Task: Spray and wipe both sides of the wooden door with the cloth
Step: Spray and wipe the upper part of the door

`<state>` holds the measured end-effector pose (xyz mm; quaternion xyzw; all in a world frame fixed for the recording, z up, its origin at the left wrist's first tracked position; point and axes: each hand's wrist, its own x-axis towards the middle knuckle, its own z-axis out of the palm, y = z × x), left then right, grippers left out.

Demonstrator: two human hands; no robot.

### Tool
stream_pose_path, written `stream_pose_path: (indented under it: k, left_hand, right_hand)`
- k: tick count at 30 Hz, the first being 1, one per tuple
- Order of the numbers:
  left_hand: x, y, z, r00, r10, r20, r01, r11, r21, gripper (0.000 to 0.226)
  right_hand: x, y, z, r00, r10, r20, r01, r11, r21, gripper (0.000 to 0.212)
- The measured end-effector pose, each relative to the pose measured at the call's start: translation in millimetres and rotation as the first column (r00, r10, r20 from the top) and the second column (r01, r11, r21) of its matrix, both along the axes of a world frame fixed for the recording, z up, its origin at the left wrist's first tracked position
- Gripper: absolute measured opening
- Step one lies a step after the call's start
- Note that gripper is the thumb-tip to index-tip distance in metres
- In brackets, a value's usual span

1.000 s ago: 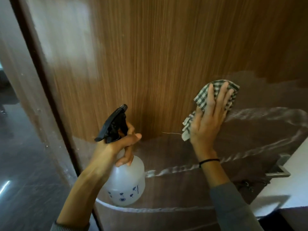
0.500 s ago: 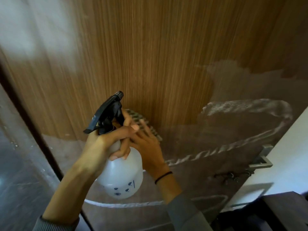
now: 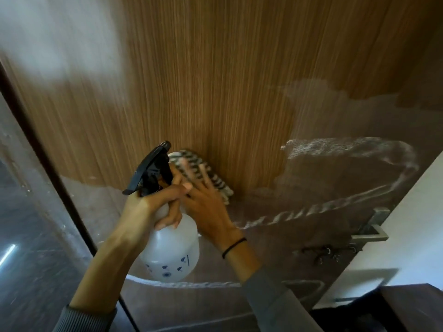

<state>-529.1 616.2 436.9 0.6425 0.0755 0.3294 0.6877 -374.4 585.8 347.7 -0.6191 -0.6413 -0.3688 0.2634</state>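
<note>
Brown wood makes the one door (image 3: 215, 80), which fills most of the view. One checked cloth (image 3: 213, 180) lies flat on it, near the middle. Two hands show. The right hand (image 3: 208, 212) presses the cloth with straight, spread fingers. The left hand (image 3: 153, 207) curls its fingers round the neck of one white bottle (image 3: 172, 250), just left of the cloth. One metal handle (image 3: 374, 233) sticks out at the right. White streaks (image 3: 335, 147) cross the lower door.
</note>
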Motion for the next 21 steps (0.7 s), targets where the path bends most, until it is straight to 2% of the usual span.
stream_pose_path:
  k: [2, 4, 8, 11, 13, 16, 21]
  left_hand:
    - [6, -6, 1, 1.0, 0.014, -0.01, -0.013, 0.999, 0.031, 0.024]
    - [10, -10, 0, 1.0, -0.003, -0.001, 0.003, 0.998, 0.063, 0.031]
    - [16, -17, -5, 1.0, -0.028, 0.005, 0.028, 0.999, 0.031, 0.025]
    - [23, -23, -6, 0.999, -0.044, -0.004, 0.044, 0.999, -0.003, 0.024]
    - [34, -29, -5, 0.995, -0.096, 0.015, 0.096, 0.995, 0.001, 0.028]
    - [58, -41, -2, 0.987, -0.161, 0.006, 0.161, 0.986, 0.051, 0.031]
    - [92, -63, 12, 0.982, -0.178, -0.057, 0.183, 0.978, 0.104, 0.036]
  right_hand:
    - [4, 1, 2, 0.996, 0.038, 0.085, -0.036, 0.999, -0.035, 0.048]
    - [17, -12, 3, 0.996, 0.033, 0.082, -0.034, 0.999, 0.009, 0.044]
    - [53, -67, -3, 0.979, -0.102, -0.179, 0.124, 0.985, 0.117, 0.082]
    - [69, -104, 0, 0.898, -0.134, -0.42, 0.208, 0.969, 0.136, 0.08]
    - [70, -122, 7, 0.859, -0.075, -0.506, 0.17, 0.975, 0.144, 0.08]
    - [70, -140, 14, 0.855, 0.011, -0.519, 0.105, 0.975, 0.194, 0.08]
    - [69, -156, 41, 0.852, 0.081, -0.517, 0.139, 0.918, 0.372, 0.081]
